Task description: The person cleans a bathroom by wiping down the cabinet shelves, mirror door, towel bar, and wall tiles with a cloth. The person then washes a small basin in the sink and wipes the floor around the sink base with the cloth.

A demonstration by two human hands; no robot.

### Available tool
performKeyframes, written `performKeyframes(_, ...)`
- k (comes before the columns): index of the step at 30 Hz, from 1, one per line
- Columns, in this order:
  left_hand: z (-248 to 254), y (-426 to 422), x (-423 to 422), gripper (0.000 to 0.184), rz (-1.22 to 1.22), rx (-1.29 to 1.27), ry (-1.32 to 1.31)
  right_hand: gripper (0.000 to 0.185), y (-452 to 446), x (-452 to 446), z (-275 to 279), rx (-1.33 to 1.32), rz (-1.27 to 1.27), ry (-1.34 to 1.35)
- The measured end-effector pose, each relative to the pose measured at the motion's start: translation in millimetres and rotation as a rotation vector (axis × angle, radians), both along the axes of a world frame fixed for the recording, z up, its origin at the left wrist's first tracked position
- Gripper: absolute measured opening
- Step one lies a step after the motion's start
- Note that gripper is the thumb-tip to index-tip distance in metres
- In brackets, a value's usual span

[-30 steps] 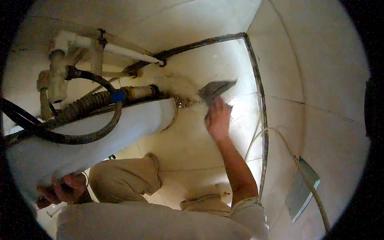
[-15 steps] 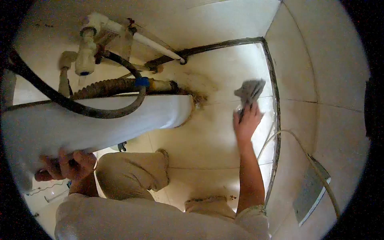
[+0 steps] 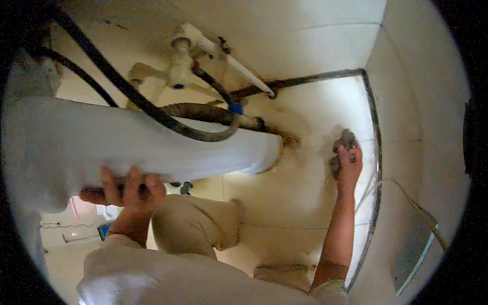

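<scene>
My right hand (image 3: 351,165) is closed around a crumpled grey rag (image 3: 345,141), pressing it to the pale floor tiles (image 3: 284,198) close to the dark strip along the wall. Part of the rag sticks out past my fingers on both sides. At the left, my left hand (image 3: 132,190) has its fingers bent against the lower edge of a smooth white ceramic pedestal (image 3: 203,152). Dark shadow lies between those fingers, and the far side of the grip is hidden.
Above the pedestal run a black hose (image 3: 117,81), a ribbed drain hose (image 3: 193,112) and a white valve (image 3: 180,66). Brown dirt (image 3: 290,140) marks the floor by the pedestal's foot. A thin cable (image 3: 414,203) and a flat panel (image 3: 419,259) are at the right.
The view has shifted, so everything sits further right and lower. The rag is more bunched up in my right hand. My left hand stays at the pedestal.
</scene>
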State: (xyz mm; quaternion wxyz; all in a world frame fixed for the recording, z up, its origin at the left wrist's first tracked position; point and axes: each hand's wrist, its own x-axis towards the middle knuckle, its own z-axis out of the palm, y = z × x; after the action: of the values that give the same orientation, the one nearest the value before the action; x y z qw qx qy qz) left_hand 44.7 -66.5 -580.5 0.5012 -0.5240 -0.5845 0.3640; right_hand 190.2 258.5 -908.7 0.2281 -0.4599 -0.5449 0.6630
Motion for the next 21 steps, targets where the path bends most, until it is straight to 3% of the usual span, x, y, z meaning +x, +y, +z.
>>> performKeyframes(2, -15, 21, 2, 0.015, 0.013, 0.094, -0.067, 0.020, 7, -21, 37, -0.213, 0.035, 0.218)
performKeyframes(4, -18, 17, 1, 0.015, 0.000, 0.115, -0.092, 0.024, 14, -23, 38, -0.487, 0.134, 0.349)
performKeyframes(8, -22, 8, 2, 0.015, 0.019, 0.157, -0.100, 0.013, -1, -22, 30, -0.596, 0.015, 0.488)
performKeyframes(13, -14, 26, -7, 0.028, -0.046, 0.165, -0.088, 0.035, -42, -17, 32, -0.758, 0.027, 0.443)
performKeyframes(14, -14, 28, -7, 0.024, -0.084, 0.201, -0.107, 0.037, -49, -17, 30, -0.804, 0.054, 0.469)
performKeyframes(16, -17, 35, -10, 0.018, -0.162, 0.279, -0.142, 0.032, -81, -26, 61, -0.699, 0.034, 0.346)
performKeyframes(18, -18, 34, -6, 0.020, -0.130, 0.354, -0.194, 0.028, -117, -44, 105, -0.344, 0.146, 0.297)
performKeyframes(19, -18, 32, -6, 0.021, -0.122, 0.362, -0.199, 0.030, -121, -49, 153, -0.477, 0.283, 0.294)
performKeyframes(20, -17, 30, -7, 0.021, -0.114, 0.371, -0.205, 0.036, -153, -63, 145, -0.083, 0.256, 0.534)
performKeyframes(21, -17, 26, -11, 0.022, -0.110, 0.349, -0.188, 0.037, -167, -74, 166, 0.212, 0.268, 0.579)
